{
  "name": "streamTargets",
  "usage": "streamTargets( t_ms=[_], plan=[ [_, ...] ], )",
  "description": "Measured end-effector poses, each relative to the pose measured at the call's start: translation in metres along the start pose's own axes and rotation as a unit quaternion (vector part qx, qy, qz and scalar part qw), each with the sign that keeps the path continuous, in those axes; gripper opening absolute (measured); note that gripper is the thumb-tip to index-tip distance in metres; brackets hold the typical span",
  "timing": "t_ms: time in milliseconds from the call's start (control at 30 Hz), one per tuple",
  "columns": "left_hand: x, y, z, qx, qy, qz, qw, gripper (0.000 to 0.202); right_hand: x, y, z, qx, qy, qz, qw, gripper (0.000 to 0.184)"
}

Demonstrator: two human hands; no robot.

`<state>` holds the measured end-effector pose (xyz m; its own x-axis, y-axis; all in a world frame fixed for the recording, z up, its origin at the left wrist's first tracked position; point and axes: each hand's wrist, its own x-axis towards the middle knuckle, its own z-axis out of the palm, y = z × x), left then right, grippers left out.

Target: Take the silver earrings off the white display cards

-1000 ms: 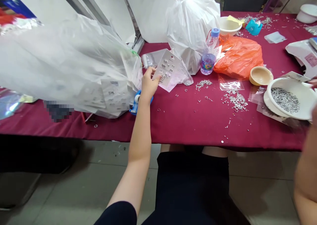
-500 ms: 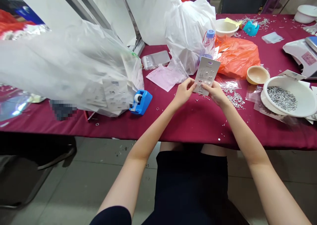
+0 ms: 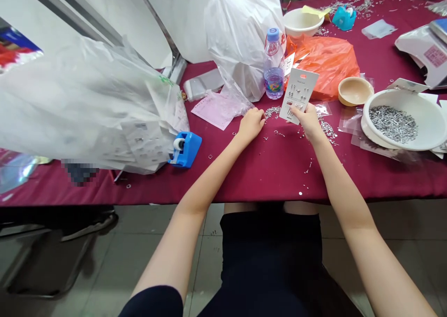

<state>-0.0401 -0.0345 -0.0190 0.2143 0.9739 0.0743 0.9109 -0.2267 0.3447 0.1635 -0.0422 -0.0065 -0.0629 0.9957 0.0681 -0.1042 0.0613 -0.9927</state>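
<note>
R hand (image 3: 309,123) clamped on lower edge of jewellery display card (image 3: 299,90), thumb on printed face, card tilted and held clear above maroon tablecloth (image 3: 275,177). L hand (image 3: 251,124) apart from card, fingers loosely curled, resting on cloth just beside loose silver findings (image 3: 273,111), nothing visible in grip. Vs half a sec earlier: hands no longer together on card, L hand off it and lower on cloth, card now one-handed, water bottle (image 3: 274,65) no longer partly masked by it. Main risk: single pinch only, so card prone to slip or swing w/ any loosening of grip; small pieces on card poss. shaken off, though how firmly fixed not clear at this res. Also risk of L fingers or forearm dragging scattered bits toward pink paper sheet (image 3: 216,111) or tbl edge. Further out: white plastic bowl (image 3: 428,121) heaped w/ silver parts, on clear plastic sleeves (image 3: 349,128), so slide/spill risk from a nudge. Beyond that, tan bowl (image 3: 354,91), orange plastic bag (image 3: 324,61); blue tape dispenser (image 3: 185,149) off to left of L hand.
</note>
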Motion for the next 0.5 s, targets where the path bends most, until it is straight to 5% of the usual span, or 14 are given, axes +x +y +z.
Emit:
streamTargets(
  t_ms=[233,500],
  plan=[
    [0.011,-0.001,0.002,0.061,-0.013,0.049,0.997,0.012,-0.005,-0.004,0.002,-0.014,-0.004,0.014,1.000,0.031],
    [0.008,-0.013,0.005,0.000,0.001,0.056,0.998,0.020,-0.009,0.000,0.011,-0.026,-0.022,0.037,0.999,0.027]
  ],
)
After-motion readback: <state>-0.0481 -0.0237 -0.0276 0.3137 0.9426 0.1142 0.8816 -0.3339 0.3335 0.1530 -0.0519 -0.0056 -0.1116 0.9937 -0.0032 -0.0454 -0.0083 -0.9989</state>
